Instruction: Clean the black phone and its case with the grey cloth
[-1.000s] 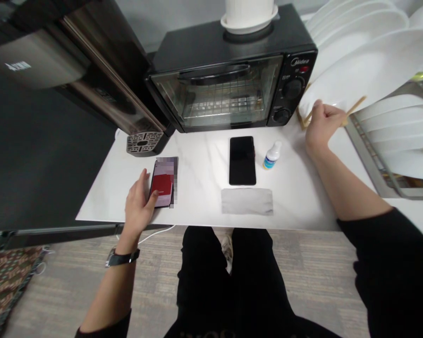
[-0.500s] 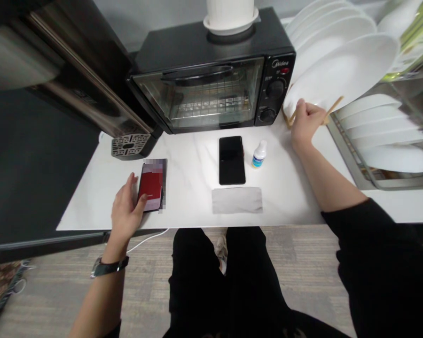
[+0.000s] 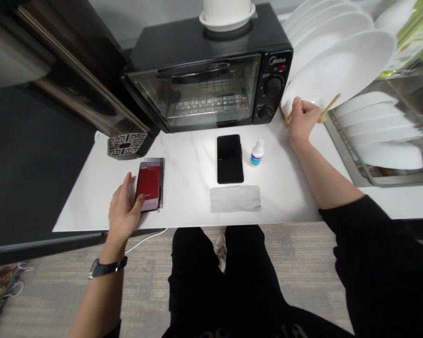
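Note:
My left hand [image 3: 121, 213] rests on the white table [image 3: 190, 164] and grips the lower left edge of a phone with a red screen [image 3: 148, 185]. My right hand [image 3: 302, 118] is closed on a thin wooden frame [image 3: 329, 105] at the far right, in front of a large tilted white plate [image 3: 338, 70]. Between my hands lie a black phone [image 3: 230, 158] with a dark screen, a small white bottle [image 3: 257, 153] with a blue label, and a grey cloth [image 3: 235, 198].
A black toaster oven [image 3: 207, 80] stands at the back with a white pot [image 3: 227, 11] on top. A dark coffee machine [image 3: 74, 80] is at the back left. A dish rack [image 3: 380, 136] with several white plates fills the right. A white cable [image 3: 146, 238] hangs below the table edge.
The view has shifted so everything sits further left in frame. Both hands keep their holds; the red-screen phone and wooden frame have barely moved.

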A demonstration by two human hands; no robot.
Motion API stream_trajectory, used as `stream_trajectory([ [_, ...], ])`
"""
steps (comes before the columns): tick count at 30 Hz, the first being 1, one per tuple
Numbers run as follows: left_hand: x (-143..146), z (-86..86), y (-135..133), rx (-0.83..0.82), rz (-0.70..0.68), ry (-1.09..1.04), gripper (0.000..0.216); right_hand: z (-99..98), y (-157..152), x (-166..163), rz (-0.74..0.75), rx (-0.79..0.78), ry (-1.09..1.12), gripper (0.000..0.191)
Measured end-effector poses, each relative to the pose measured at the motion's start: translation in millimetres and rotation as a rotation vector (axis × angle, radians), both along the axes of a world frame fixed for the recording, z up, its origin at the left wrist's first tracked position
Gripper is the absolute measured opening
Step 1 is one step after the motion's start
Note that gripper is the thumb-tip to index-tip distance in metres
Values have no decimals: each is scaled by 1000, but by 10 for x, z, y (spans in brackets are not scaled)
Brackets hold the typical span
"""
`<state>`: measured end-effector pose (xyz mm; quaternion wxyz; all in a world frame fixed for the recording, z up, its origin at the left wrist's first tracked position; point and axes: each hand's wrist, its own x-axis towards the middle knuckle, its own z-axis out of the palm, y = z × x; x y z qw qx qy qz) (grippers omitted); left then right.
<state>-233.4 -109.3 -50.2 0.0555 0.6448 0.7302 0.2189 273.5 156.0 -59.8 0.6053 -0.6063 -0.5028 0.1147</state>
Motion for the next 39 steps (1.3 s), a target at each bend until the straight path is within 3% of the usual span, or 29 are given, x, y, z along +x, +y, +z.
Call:
stream_trajectory([
  [39, 16, 6, 9, 16, 14, 6, 76, 53, -40, -34, 18, 8, -25, 53],
])
